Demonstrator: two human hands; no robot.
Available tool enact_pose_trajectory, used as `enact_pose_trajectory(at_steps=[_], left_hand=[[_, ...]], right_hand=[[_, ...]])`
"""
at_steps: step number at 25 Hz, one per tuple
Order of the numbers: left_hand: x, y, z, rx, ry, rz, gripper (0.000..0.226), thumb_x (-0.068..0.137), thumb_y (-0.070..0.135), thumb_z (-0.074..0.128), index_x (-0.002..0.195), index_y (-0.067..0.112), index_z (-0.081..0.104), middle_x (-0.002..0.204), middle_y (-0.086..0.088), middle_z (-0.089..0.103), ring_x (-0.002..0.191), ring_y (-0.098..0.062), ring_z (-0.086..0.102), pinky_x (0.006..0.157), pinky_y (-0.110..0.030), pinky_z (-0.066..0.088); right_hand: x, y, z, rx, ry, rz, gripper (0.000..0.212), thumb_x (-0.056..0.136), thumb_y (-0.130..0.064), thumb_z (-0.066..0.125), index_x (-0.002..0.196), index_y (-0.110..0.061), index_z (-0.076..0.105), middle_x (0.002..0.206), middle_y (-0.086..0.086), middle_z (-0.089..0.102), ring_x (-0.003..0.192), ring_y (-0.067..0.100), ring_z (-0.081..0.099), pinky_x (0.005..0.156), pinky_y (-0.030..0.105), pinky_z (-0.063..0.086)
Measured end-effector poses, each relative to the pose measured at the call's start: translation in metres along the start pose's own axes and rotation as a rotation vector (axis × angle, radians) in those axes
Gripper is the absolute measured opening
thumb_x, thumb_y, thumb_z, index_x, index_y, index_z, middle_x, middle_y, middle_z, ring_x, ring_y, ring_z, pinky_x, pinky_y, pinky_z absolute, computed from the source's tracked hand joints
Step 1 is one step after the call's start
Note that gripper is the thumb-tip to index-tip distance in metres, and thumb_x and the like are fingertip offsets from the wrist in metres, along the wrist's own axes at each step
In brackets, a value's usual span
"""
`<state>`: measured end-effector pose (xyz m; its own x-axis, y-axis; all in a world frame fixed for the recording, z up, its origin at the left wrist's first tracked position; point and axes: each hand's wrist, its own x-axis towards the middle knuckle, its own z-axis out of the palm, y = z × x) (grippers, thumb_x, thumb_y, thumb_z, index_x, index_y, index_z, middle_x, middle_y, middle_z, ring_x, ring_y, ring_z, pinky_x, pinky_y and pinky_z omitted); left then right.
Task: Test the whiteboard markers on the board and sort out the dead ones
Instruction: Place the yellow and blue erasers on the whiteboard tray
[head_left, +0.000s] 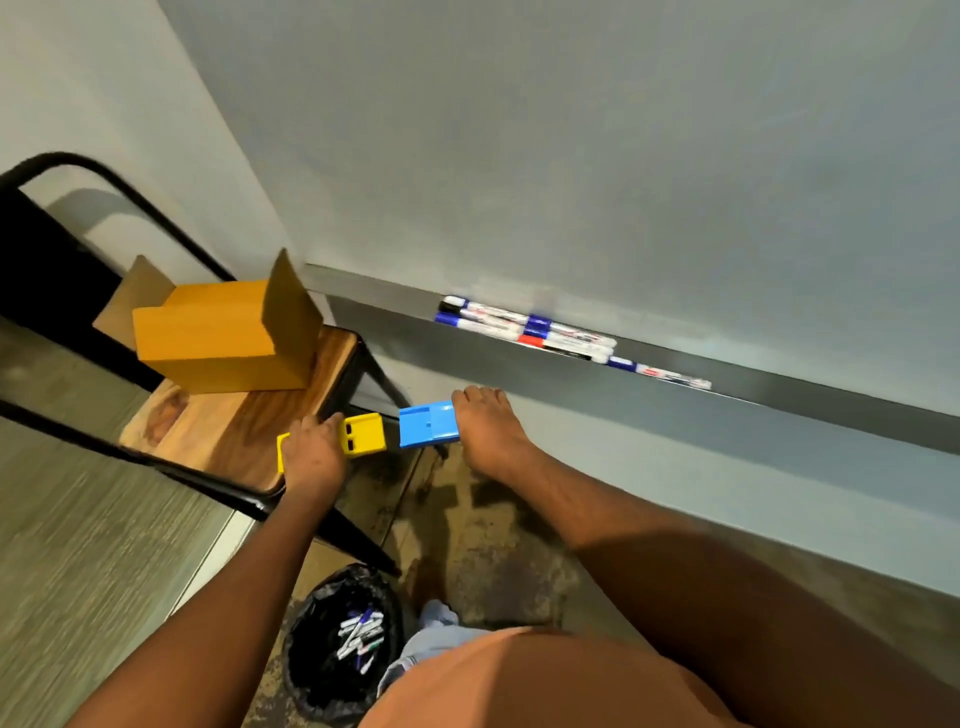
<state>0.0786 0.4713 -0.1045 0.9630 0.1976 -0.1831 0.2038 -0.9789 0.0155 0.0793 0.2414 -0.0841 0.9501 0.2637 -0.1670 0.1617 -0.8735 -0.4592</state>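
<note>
Along the wall ahead, broad whiteboard (571, 130), no marks to be seen on it; under it, long dark ledge (779, 397) carrying a row of markers (524, 325), capped, lying lengthwise, some touching; to the left, wooden-seated chair (234, 431) bearing an open cardboard box (208, 343); down on the floor, black-lined bin (311, 675) with a heap of discarded markers (361, 631) inside. Below the ledge, left grip (311, 457) clamped round a yellow plastic holder (363, 434), right grip (488, 431) folded over the end of a blue holder (426, 423), both close together, neither on a marker. Probably light, stiff and smooth-barrelled, those markers on the ledge, so prone to roll; calls for freeing one grip first; best pinched at mid-barrel between thumb and two fingers, cap end left clear for pulling off with the other grip.
</note>
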Motion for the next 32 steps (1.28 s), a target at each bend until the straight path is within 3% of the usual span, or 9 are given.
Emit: enact_pose_trajectory(at_steps=[5, 7, 10, 12, 16, 21, 28, 32], left_hand=[[-0.039, 0.094, 0.003, -0.061, 0.019, 0.15, 0.045, 0.074, 0.008, 0.064, 0.119, 0.011, 0.06, 0.103, -0.02, 0.058, 0.1, -0.039, 0.053, 0.084, -0.045, 0.048], [-0.051, 0.138, -0.003, -0.077, 0.019, 0.222, 0.05, 0.077, 0.007, 0.064, 0.125, 0.007, 0.054, 0.109, -0.023, 0.056, 0.103, -0.04, 0.051, 0.087, -0.045, 0.046], [-0.063, 0.2, -0.016, -0.173, 0.02, 0.321, 0.064, 0.073, 0.006, 0.075, 0.129, 0.003, 0.044, 0.117, -0.024, 0.054, 0.109, -0.04, 0.048, 0.088, -0.047, 0.042], [-0.065, 0.244, -0.029, -0.265, 0.025, 0.377, 0.066, 0.067, 0.008, 0.081, 0.122, 0.004, 0.047, 0.113, -0.024, 0.058, 0.104, -0.04, 0.053, 0.084, -0.047, 0.045], [-0.062, 0.328, -0.047, -0.255, 0.07, 0.617, 0.052, 0.06, 0.013, 0.085, 0.101, 0.006, 0.054, 0.1, -0.019, 0.064, 0.09, -0.039, 0.058, 0.072, -0.042, 0.047], [-0.059, 0.409, -0.052, -0.232, 0.085, 0.824, 0.055, 0.065, 0.015, 0.082, 0.113, 0.009, 0.055, 0.109, -0.017, 0.062, 0.1, -0.038, 0.055, 0.082, -0.043, 0.044], [-0.044, 0.463, -0.047, -0.228, 0.024, 0.973, 0.054, 0.072, 0.024, 0.075, 0.121, 0.016, 0.053, 0.118, -0.009, 0.061, 0.105, -0.032, 0.053, 0.086, -0.037, 0.04], [-0.04, 0.487, -0.037, -0.323, -0.099, 1.031, 0.061, 0.067, 0.031, 0.082, 0.119, 0.013, 0.055, 0.114, -0.013, 0.061, 0.104, -0.032, 0.052, 0.088, -0.038, 0.043]], right_hand=[[-0.072, 0.073, -0.046, -0.007, 0.117, 0.081, 0.061, 0.079, -0.012, 0.075, 0.131, -0.017, 0.044, 0.126, 0.007, 0.052, 0.118, 0.026, 0.045, 0.112, 0.041, 0.03], [-0.096, 0.103, -0.065, -0.013, 0.179, 0.146, 0.06, 0.078, -0.002, 0.07, 0.131, -0.014, 0.045, 0.127, 0.009, 0.051, 0.121, 0.027, 0.044, 0.115, 0.042, 0.025], [-0.126, 0.145, -0.089, 0.003, 0.276, 0.283, 0.062, 0.078, 0.006, 0.059, 0.135, -0.011, 0.041, 0.133, 0.01, 0.045, 0.13, 0.028, 0.038, 0.119, 0.052, 0.009], [-0.146, 0.174, -0.108, 0.044, 0.349, 0.402, 0.066, 0.079, 0.01, 0.053, 0.14, -0.01, 0.035, 0.141, 0.011, 0.038, 0.137, 0.028, 0.031, 0.118, 0.058, 0.005], [-0.179, 0.234, -0.142, 0.099, 0.516, 0.594, 0.065, 0.08, 0.012, 0.054, 0.14, -0.011, 0.038, 0.141, 0.012, 0.035, 0.13, 0.03, 0.037, 0.114, 0.05, 0.027], [-0.2, 0.3, -0.163, 0.166, 0.608, 0.735, 0.065, 0.081, 0.01, 0.057, 0.138, -0.015, 0.039, 0.134, 0.011, 0.035, 0.116, 0.031, 0.044, 0.096, 0.044, 0.048], [-0.184, 0.353, -0.182, 0.199, 0.706, 0.881, 0.055, 0.089, -0.004, 0.06, 0.137, -0.024, 0.041, 0.137, 0.006, 0.031, 0.123, 0.029, 0.042, 0.101, 0.04, 0.046], [-0.18, 0.364, -0.184, -0.008, 0.553, 0.944, 0.068, 0.084, 0.003, 0.063, 0.142, -0.025, 0.04, 0.144, 0.011, 0.024, 0.133, 0.03, 0.031, 0.108, 0.045, 0.04]])
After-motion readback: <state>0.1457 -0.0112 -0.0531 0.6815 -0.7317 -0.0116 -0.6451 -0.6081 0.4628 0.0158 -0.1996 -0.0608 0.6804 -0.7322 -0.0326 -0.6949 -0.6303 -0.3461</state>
